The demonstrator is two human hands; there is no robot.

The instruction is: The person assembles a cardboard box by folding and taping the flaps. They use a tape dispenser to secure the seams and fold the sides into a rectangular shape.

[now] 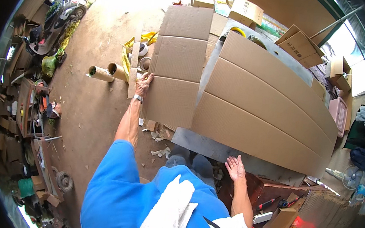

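Note:
My left hand (144, 84) is closed on the left edge of a narrow brown cardboard sheet (178, 60), which has creases running across it. This sheet reaches past the table's left side. A larger creased cardboard sheet (267, 107) lies flat on the grey tabletop (235, 157), just right of the narrow one. Close to the table's near edge, my right hand (235, 167) has its fingers spread and holds nothing. Its fingertips are near the large sheet's front edge, and I cannot tell whether they touch the tabletop.
Cardboard tubes (101, 73) and tape rolls (144, 63) are left of the table. Small boxes (301, 46) sit along its far side, with a pink plastic crate (337, 116) at the right. A scooter (53, 29) stands far left. Cardboard scraps (159, 147) litter the ground by my feet.

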